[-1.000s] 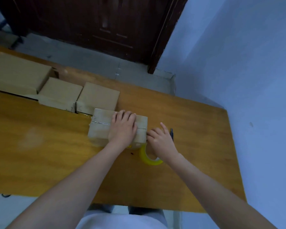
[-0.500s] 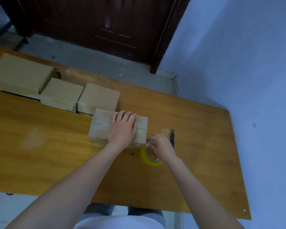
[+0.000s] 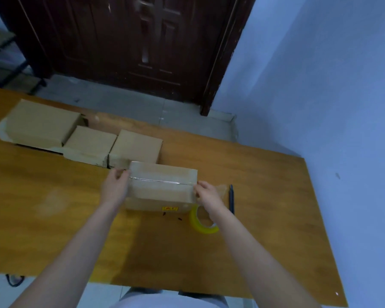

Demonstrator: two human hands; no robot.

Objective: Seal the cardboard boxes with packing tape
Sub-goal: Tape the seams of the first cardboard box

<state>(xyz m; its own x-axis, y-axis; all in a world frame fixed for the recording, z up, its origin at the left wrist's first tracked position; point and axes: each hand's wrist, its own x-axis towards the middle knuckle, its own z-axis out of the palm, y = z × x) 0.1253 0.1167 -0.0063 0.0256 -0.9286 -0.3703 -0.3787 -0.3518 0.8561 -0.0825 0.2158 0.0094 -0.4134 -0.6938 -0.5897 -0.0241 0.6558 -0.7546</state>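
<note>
A small cardboard box (image 3: 162,187) lies on the wooden table (image 3: 53,207), with a shiny tape strip (image 3: 156,180) along its top seam. My left hand (image 3: 115,185) grips the box's left end, fingers curled over the edge. At the right end my right hand (image 3: 206,195) pinches the tape at the box's edge. A yellow roll of packing tape (image 3: 201,221) lies on the table just below my right hand, partly hidden by my wrist.
Three more cardboard boxes (image 3: 42,123) (image 3: 90,143) (image 3: 137,147) stand in a row at the back left. A dark pen (image 3: 231,197) lies right of the box. Beyond the table are a dark wooden door (image 3: 131,45) and a blue wall (image 3: 320,85).
My left hand has slid off the top of the box to its left end. My right hand has moved from beside the tape roll up to the box's right edge.
</note>
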